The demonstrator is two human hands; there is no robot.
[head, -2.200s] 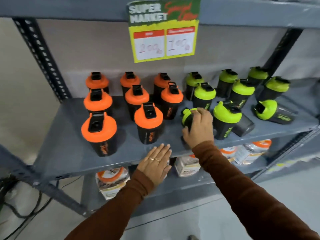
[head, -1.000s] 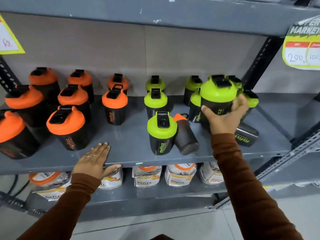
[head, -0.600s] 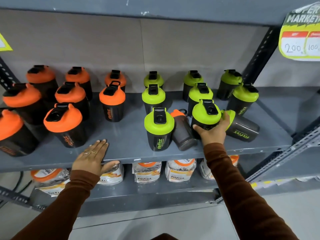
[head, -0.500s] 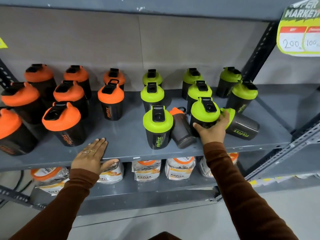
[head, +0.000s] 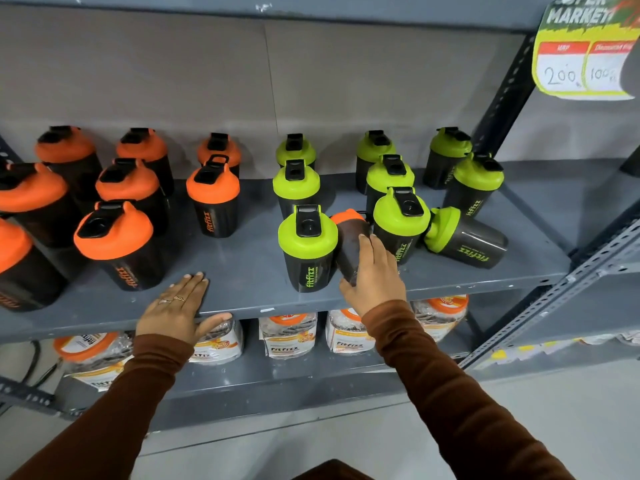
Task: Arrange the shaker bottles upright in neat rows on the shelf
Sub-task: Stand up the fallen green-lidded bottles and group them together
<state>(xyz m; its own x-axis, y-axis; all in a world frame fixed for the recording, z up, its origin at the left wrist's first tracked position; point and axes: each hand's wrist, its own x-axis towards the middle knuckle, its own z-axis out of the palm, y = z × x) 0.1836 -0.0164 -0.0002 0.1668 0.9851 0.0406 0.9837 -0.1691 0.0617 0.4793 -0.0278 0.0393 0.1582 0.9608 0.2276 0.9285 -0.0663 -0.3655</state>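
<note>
Black shaker bottles stand on the grey shelf (head: 242,271): several with orange lids (head: 213,199) on the left, several with green lids (head: 308,247) on the right. An orange-lidded bottle (head: 349,233) lies tipped among the green ones, its base toward me; my right hand (head: 372,278) is wrapped over its base. A green-lidded bottle (head: 464,239) lies on its side at the far right, beside the upright green bottle (head: 401,220) I just left. My left hand (head: 178,308) rests flat on the shelf's front edge, fingers spread, holding nothing.
Bagged packets (head: 287,332) fill the shelf below. A perforated metal upright (head: 498,98) stands at the back right and a slanted rail (head: 561,292) runs at the right front. A price sign (head: 585,53) hangs top right. Bare shelf lies between the orange and green groups.
My right hand set a green-lidded bottle upright in the front row, let go of it and moved left onto the tipped orange-lidded bottle. My left hand stayed on the shelf edge.
</note>
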